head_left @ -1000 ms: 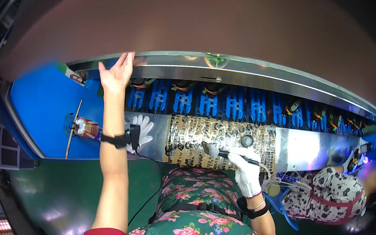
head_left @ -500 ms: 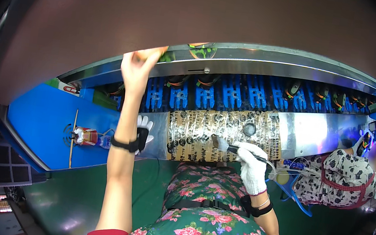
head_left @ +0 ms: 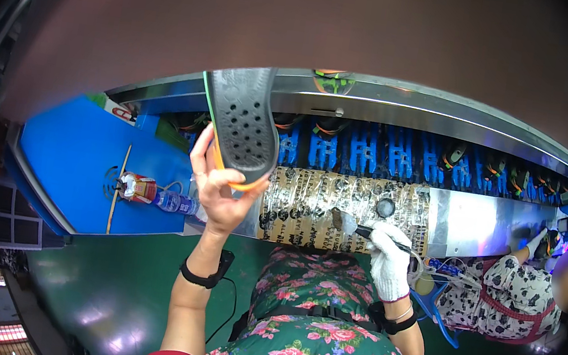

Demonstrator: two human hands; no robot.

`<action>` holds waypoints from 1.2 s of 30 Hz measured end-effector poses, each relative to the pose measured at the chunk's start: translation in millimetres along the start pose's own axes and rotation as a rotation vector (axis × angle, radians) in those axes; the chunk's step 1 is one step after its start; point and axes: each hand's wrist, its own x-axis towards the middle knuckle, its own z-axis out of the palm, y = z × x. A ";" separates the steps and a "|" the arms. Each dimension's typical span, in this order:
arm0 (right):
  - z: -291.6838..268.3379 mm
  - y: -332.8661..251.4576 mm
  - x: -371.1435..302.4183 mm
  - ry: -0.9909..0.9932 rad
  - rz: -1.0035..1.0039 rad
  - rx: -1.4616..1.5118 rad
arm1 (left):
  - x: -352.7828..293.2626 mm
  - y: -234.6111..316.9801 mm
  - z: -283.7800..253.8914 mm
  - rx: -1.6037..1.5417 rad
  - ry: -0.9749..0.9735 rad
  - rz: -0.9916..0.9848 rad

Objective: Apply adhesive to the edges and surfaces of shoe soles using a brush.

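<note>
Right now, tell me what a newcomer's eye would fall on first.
Probably the dark, perforated shoe sole with orange edging, held up left of centre by the bare left hand. Next, the gloved right hand holding a brush over the brown wrapped worktop, with blue racks beyond it.

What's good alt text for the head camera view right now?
A person's bare left grip holds a dark shoe sole dotted with holes; the gloved right grip holds a brush over a brown-covered workbench. Behind it are blue holders.
</note>
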 end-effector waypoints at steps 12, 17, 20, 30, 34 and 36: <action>-14.1 1.4 -12.8 0.060 -0.033 0.008 | 108.2 -49.0 97.3 0.669 -0.116 0.037; -21.1 -0.4 -17.3 0.107 -0.048 0.060 | 115.7 -51.1 135.5 0.559 -0.308 -0.046; -24.4 -0.3 -18.8 0.103 -0.044 0.088 | 103.9 -53.3 132.3 0.349 -0.270 -0.122; -20.2 -3.5 -16.9 0.114 -0.039 0.016 | 21.8 -39.7 93.5 0.369 -0.147 0.335; -11.8 -3.0 -14.8 0.073 -0.013 -0.004 | 45.7 -45.5 101.9 0.398 -0.175 0.289; -9.6 -2.6 -14.1 0.068 0.026 0.045 | 68.1 -52.5 112.1 0.472 -0.217 0.205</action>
